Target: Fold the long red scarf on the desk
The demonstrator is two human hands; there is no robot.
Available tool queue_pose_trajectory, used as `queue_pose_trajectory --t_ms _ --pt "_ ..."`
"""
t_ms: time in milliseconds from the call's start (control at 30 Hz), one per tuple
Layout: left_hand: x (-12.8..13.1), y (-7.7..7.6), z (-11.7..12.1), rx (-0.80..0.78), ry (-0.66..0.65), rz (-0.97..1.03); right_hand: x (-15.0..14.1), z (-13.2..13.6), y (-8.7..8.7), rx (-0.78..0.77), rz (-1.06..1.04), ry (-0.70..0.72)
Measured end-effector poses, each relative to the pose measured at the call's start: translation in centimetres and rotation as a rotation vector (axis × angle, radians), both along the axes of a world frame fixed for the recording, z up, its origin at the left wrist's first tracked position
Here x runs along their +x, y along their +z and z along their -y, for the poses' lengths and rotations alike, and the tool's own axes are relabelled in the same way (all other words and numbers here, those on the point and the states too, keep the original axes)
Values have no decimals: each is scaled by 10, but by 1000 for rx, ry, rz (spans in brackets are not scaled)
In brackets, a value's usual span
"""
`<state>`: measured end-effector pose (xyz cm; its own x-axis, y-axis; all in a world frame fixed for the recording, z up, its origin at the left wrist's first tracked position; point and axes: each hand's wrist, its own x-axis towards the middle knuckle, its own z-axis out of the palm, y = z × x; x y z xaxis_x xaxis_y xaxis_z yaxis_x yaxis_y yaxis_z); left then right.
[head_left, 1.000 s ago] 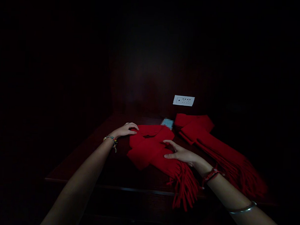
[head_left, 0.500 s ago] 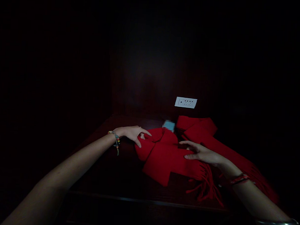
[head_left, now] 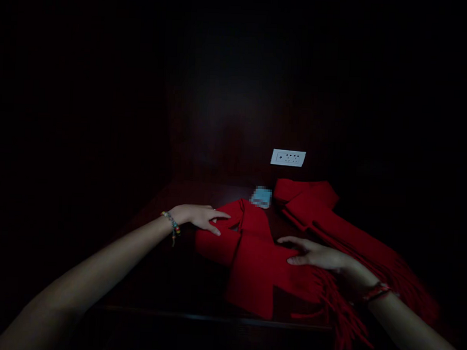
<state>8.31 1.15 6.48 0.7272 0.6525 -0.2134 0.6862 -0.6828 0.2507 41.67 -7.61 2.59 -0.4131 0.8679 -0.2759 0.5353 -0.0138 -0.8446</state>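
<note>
A red scarf [head_left: 250, 271] with a fringed end lies looped and crossed over itself on a dark wooden surface. My left hand [head_left: 200, 217] is at the left loop, fingers over the cloth and thumb on its near side; its lower fingers are partly hidden. At the scarf's right part, my right hand [head_left: 317, 254] rests its thumb on top of the fabric while the other fingers curl past its far edge. The fringe hangs below my right wrist, over the front edge.
Another red scarf [head_left: 343, 231], also folded over with fringe, lies at the right, behind my right arm. A small pale blue item [head_left: 261, 197], blurred, sits behind the looped scarf. On the dark back wall is a white socket plate [head_left: 288, 158]. The surface's front edge [head_left: 196, 316] runs below my hands.
The looped scarf has moved toward me and spread wider, its left loop shifting left. My left hand has moved slightly left and nearer; my right hand has come nearer too.
</note>
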Motion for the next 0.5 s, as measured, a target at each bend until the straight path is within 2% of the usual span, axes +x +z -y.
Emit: queue_pose_trajectory --t_ms 133,200,267,333,400,500 --pt "-16 -18 2 207 224 -16 -9 0 3 177 48 53" --pt "-19 -26 -6 274 304 -79 -14 -2 6 132 1 84" --pt "-18 -31 -17 310 402 -148 -20 -4 6 17 -72 93" --pt "-18 -30 -29 313 540 -162 -28 -6 2 -33 -108 58" --pt "-20 -26 -37 274 662 -120 -35 -7 -4 28 -98 18" --pt "-24 -21 -41 139 744 -13 -40 -8 -9 142 -101 2"
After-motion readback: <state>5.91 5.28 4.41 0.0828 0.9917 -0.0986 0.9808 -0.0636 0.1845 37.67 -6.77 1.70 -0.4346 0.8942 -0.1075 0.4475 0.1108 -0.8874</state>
